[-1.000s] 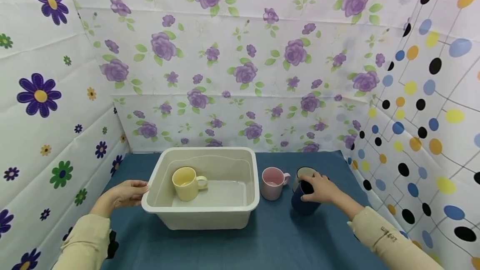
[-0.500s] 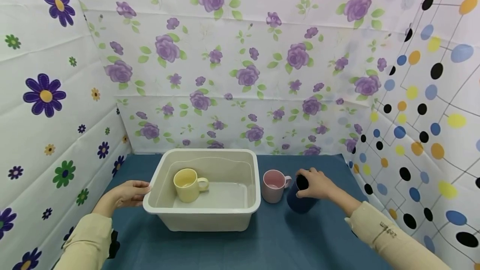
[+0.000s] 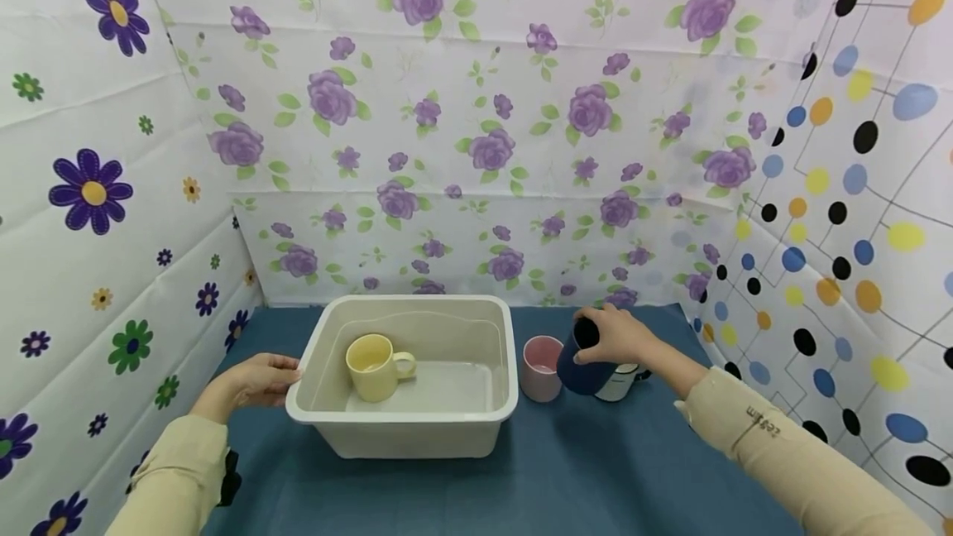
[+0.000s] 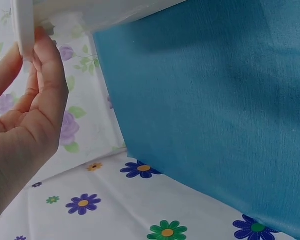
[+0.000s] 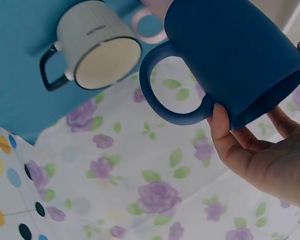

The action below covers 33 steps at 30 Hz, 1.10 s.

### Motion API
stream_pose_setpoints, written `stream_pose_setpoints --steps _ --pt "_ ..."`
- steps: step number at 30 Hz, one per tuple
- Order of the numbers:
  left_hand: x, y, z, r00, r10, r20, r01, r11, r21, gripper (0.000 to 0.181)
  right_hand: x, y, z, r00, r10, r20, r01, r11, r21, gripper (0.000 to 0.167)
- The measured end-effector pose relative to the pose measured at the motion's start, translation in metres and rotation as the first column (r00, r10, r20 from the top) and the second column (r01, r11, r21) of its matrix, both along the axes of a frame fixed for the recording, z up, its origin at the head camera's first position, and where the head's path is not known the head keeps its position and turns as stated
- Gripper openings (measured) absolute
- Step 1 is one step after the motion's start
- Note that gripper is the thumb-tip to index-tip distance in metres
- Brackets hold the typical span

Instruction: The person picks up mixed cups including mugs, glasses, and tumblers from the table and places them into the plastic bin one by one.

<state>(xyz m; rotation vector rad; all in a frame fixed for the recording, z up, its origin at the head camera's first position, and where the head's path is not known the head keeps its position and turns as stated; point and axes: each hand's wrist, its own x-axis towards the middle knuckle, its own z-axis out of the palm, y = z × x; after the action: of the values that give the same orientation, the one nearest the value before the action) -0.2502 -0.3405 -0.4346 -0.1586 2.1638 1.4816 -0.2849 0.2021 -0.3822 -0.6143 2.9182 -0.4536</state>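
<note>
In my right hand [image 3: 616, 336] is a dark blue mug [image 3: 585, 364], gripped by its rim and tilted, raised over the table. Its handle [image 5: 172, 117] shows in the right wrist view, outside the fingers. My left hand [image 3: 256, 383] pinches the left rim of a cream plastic basin [image 3: 402, 418] between thumb and fingers, as the left wrist view also shows. Inside the basin, toward its left, stands a yellow mug [image 3: 372, 370]. Between the basin and the blue mug is a pink mug [image 3: 541, 379]. A white mug [image 3: 616, 385] with a dark rim and handle is partly hidden behind the blue one.
A blue cloth [image 3: 521, 486] covers the table. Purple-rose fabric [image 3: 476, 147] hangs at the back, daisy-print fabric [image 3: 97, 271] on the left and dotted fabric [image 3: 841, 230] on the right.
My right hand has lifted the blue mug and carried it left toward the pink mug, uncovering part of the white mug. The left hand stays on the basin rim.
</note>
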Motion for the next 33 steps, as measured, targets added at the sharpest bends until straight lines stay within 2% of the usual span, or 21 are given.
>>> stream_pose_setpoints --steps 6,13,19,28,33 --pt "-0.001 0.002 0.005 1.0 -0.012 -0.007 0.012 0.999 -0.036 0.044 -0.006 -0.011 0.019 0.999 0.049 -0.007 -0.049 0.999 0.01 0.064" --pt "-0.003 0.005 0.008 1.0 0.002 0.004 -0.002 0.998 -0.055 0.044 -0.011 -0.021 0.036 0.994 0.104 -0.034 -0.103 0.994 0.027 0.063" --pt "-0.007 0.007 0.01 1.0 0.006 0.0 -0.006 0.998 -0.066 0.043 -0.016 -0.032 0.048 0.993 0.109 -0.045 -0.109 0.994 0.022 0.062" --pt "0.0 0.006 0.01 1.0 0.0 0.004 0.0 0.995 -0.103 0.041 -0.014 -0.066 0.062 0.984 0.163 -0.07 -0.158 0.984 0.077 0.065" --pt "0.001 0.006 0.011 1.0 0.006 0.003 -0.006 0.992 -0.124 0.041 -0.013 -0.084 0.071 0.988 0.153 -0.033 -0.15 0.985 0.084 0.064"
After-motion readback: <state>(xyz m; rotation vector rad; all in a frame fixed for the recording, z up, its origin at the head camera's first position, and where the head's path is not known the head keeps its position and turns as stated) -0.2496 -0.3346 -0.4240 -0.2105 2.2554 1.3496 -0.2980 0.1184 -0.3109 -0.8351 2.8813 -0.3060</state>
